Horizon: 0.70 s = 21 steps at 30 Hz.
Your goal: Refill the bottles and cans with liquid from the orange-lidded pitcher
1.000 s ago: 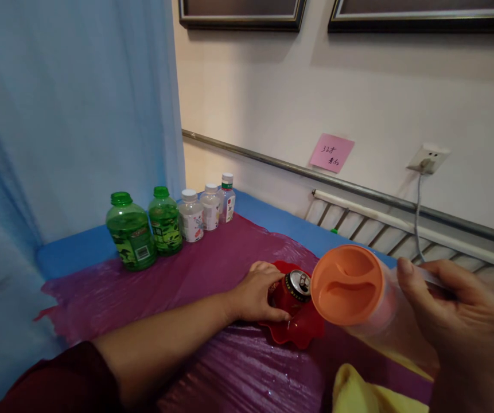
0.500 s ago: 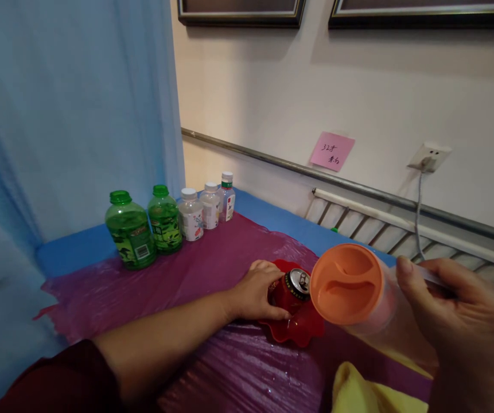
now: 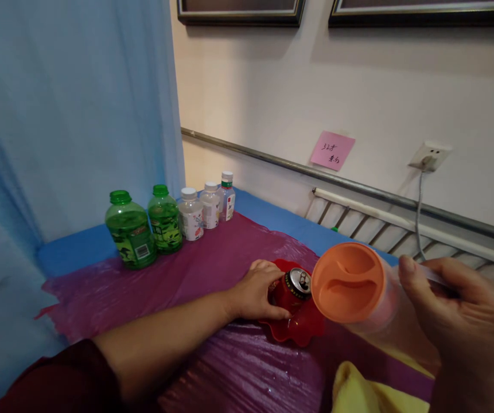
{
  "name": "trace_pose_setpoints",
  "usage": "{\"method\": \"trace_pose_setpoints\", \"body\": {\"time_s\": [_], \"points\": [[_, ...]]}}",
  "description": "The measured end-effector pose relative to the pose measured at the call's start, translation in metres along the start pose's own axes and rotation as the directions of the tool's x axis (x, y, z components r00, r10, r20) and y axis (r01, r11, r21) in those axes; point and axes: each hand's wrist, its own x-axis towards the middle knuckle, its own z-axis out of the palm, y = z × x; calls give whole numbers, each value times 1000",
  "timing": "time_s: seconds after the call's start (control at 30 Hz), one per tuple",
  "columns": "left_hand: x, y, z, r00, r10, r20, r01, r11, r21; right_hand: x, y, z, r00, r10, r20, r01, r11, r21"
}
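My left hand [image 3: 259, 292] is wrapped round a red drink can [image 3: 288, 293] with an opened silver top. The can leans a little to the right inside a red scalloped dish [image 3: 300, 332]. In my right hand [image 3: 466, 310] is the handle of a clear pitcher [image 3: 405, 327] with an orange lid [image 3: 347, 282]. The pitcher is tipped to the left, its lid facing me and close beside the can's top. I cannot make out any stream between them.
Two green bottles [image 3: 137, 241] and several clear white-capped bottles [image 3: 192, 215] stand at the back left. A yellow cloth [image 3: 362, 393] lies at the front right on the purple plastic sheet [image 3: 212, 269]. Behind the table run a metal rail [image 3: 272, 156] and a radiator [image 3: 367, 229].
The pitcher in my right hand has shifted very slightly to the right. My left hand and the can have stayed put.
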Motion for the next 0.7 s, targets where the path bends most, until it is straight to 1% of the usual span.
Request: {"method": "trace_pose_setpoints", "body": {"time_s": [0.4, 0.53, 0.7], "points": [[0, -2, 1, 1000, 0, -4, 0, 1000, -21, 1, 0, -2, 1000, -28, -11, 28, 1000, 0], [0, -1, 0, 1000, 3, -4, -3, 1000, -19, 1, -1, -4, 998, -63, -14, 63, 998, 2], [0, -1, 1, 1000, 12, -9, -12, 1000, -22, 1, 0, -1, 997, -67, -24, 67, 998, -16]]}}
